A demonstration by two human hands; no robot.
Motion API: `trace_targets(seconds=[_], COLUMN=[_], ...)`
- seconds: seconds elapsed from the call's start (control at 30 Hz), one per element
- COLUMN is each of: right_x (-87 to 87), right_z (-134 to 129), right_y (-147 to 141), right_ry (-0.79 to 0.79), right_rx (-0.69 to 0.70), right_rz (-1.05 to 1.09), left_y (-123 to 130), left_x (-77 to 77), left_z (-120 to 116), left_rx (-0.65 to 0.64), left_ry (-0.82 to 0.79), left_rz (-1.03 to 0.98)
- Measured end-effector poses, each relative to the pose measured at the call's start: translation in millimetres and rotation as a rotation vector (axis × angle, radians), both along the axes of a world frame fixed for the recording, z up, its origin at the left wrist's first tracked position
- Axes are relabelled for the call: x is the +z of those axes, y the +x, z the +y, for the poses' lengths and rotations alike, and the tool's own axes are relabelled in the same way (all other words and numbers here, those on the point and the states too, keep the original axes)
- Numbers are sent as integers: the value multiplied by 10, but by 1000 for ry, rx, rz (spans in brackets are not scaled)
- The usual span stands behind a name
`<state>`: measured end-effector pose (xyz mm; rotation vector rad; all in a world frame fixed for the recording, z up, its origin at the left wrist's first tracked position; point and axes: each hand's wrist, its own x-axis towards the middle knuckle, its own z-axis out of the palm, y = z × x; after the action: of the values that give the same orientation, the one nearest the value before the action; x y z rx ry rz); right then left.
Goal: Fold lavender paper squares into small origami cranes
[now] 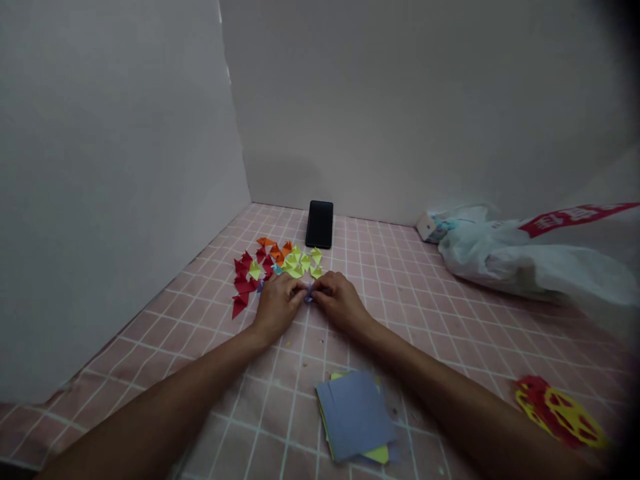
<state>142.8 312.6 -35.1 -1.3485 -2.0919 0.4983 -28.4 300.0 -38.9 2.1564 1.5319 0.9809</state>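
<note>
Near ctr of frame, L hand & R hand pinch small purple folded-paper piece btwn narrowed fingers, at pink white-gridded table. Just up-left: red, orange & yellow folded-paper pieces; lower ctr: squarish blue-grey & yellow paper stack.

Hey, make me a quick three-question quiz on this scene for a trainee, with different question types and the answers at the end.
1. True or false: the left hand and right hand both touch a small purple paper.

2. What colour is the top of the paper stack?
A) Red
B) Bluish
C) Orange

3. Fill in the blank: the white plastic bag lies nearer the ____ hand.

Key: 1. True. 2. B. 3. Right.
</note>
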Motion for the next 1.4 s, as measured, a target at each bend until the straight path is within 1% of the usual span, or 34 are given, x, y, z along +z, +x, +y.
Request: trace_targets(seconds=[0.2, 0.3, 0.37, 0.47, 0.57, 0.7, 0.93, 1.13, 1.33, 1.4], right_x=[14, 16, 27, 47, 50, 36, 45, 38, 8, 6], right_z=[-56, -81, -106, -144, -163, -164, -186, -192, -182, -178], right_y=[6, 11, 14, 20, 27, 29, 23, 13, 11, 16], right_ry=[-60, -47, -19, 4, 29, 83, 117, 102, 17, 19], right_rx=[44, 46, 44, 47, 62, 78, 81, 68, 23, 26], right_rz=[231, 280, 283, 290, 294, 286, 278, 312, 378, 388], left_y=[5, 1, -7, -17, -16, -8, 4, 8, 4, 4], left_x=[77, 101, 114, 130, 143, 156, 160, 159, 183, 186], left_z=[-66, -90, -103, -123, -146, -174, -202, -219, -234, -239], left_rx=[-39, 3, 10, -29, -53, -68, -58, -64, -77, -86], left_ry=[-98, -167, -193, -195, -158, -117, -80, -70, -3, 11], left_rz=[-238, -420, -473, -466, -442, -414, -407, -407, -376, -370])
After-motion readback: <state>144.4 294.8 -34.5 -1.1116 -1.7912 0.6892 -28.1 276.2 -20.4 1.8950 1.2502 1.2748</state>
